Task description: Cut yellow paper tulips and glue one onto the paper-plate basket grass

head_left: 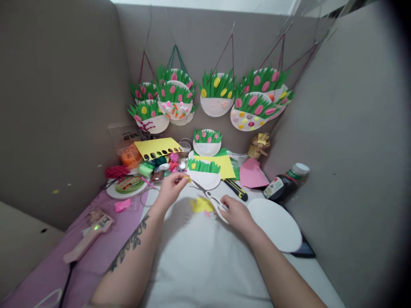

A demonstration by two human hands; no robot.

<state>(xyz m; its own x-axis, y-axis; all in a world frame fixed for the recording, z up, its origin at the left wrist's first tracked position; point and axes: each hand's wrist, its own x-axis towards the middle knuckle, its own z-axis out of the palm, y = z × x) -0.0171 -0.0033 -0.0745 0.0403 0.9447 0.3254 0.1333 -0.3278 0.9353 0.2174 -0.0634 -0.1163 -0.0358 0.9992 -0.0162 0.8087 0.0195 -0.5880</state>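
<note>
My left hand [171,190] pinches a small yellow paper piece [186,178] between thumb and fingertips. My right hand [236,212] grips a pair of scissors [208,194] by its white handles, the blades pointing left toward that piece. Whether the blades touch the paper I cannot tell. Just beyond them lies a half-covered paper plate [205,179] with green paper grass and one yellow flower. Yellow paper scraps [201,205] and a small pink scrap [207,214] lie beneath the scissors.
Decorated plates [216,107] hang along the back wall. A black-and-yellow cutter [236,190], pink paper [253,173], a dark bottle [285,182] and white plates [275,224] are at right. Craft supplies [146,169] crowd the back left; a pink glue gun [88,239] lies nearer.
</note>
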